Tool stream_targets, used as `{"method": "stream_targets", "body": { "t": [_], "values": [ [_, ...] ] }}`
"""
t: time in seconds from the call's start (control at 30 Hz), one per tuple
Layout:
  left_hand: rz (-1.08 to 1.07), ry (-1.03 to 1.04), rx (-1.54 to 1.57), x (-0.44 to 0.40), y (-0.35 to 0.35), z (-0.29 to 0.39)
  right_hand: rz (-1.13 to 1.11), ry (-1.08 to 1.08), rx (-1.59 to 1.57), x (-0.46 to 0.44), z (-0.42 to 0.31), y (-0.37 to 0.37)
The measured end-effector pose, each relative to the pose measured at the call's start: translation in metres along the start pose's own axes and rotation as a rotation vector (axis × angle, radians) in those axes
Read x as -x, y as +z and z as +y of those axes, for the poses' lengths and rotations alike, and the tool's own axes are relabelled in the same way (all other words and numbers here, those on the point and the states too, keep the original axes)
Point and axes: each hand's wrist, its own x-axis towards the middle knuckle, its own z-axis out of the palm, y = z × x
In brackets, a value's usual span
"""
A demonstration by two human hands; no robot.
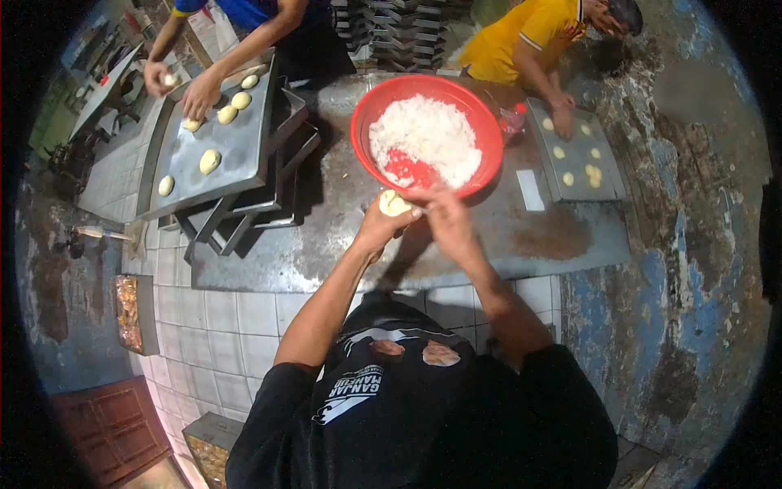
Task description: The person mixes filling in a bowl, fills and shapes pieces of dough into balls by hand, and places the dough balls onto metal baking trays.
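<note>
My left hand (381, 226) holds a pale yellow piece of dough (393, 204) just below the near rim of a red basin. The red basin (494, 155) contains a white crumbly filling (428, 134), with some of its red bottom bare at the near side. Close to the dough on the right is my right hand (450, 226), smeared by motion. A thin tool (421, 210) seems to reach from it toward the dough, but its shape is unclear.
At the left, a co-worker's hands (204, 94) touch dough on a tray (236, 167) atop stacked trays (285, 191). Another person in yellow (529, 41) reaches into a right tray (577, 151) of dough pieces. A red-capped container (513, 120) and white card (530, 190) lie between.
</note>
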Motion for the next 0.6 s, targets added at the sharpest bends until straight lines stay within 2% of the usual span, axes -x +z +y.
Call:
{"method": "stream_targets", "body": {
  "t": [0.03,0.1,0.13,0.17,0.23,0.27,0.3,0.37,0.4,0.47,0.5,0.53,0.6],
  "values": [
    [0.005,0.001,-0.005,0.014,0.007,0.002,0.222,0.223,-0.157,0.014,-0.013,0.000],
    [-0.172,-0.077,0.185,0.038,0.023,0.002,0.056,0.170,-0.062,0.045,-0.026,0.004],
    [-0.145,-0.039,0.105,0.043,0.029,-0.010,0.101,-0.014,0.175,0.058,-0.025,0.009],
    [-0.154,-0.048,0.090,0.050,0.036,-0.015,0.117,-0.006,0.169,0.069,-0.027,0.008],
    [0.037,0.225,-0.169,0.072,0.052,-0.011,0.202,0.384,-0.085,0.083,-0.046,0.005],
    [0.094,0.230,-0.250,0.086,0.060,-0.003,0.313,0.440,-0.354,0.090,-0.037,0.013],
    [0.087,0.227,-0.257,0.092,0.063,-0.006,0.321,0.443,-0.358,0.096,-0.034,0.013],
    [0.017,0.455,-0.457,0.099,0.066,-0.007,0.298,0.411,-0.954,0.103,-0.028,0.007],
    [0.014,0.455,-0.465,0.105,0.064,-0.005,0.163,0.475,-1.034,0.102,-0.026,-0.004],
    [-0.090,0.297,-0.672,0.121,0.055,0.005,-0.016,0.383,-0.569,0.101,-0.032,-0.012],
    [-0.109,0.330,-0.740,0.125,0.047,0.004,-0.103,0.348,-0.302,0.095,-0.053,-0.015],
    [-0.127,0.365,-0.806,0.129,0.039,0.003,-0.127,0.340,-0.318,0.093,-0.074,-0.013],
    [-0.069,0.301,-0.807,0.144,0.022,0.009,-0.217,-0.069,0.030,0.094,-0.108,0.005]
  ]
}}
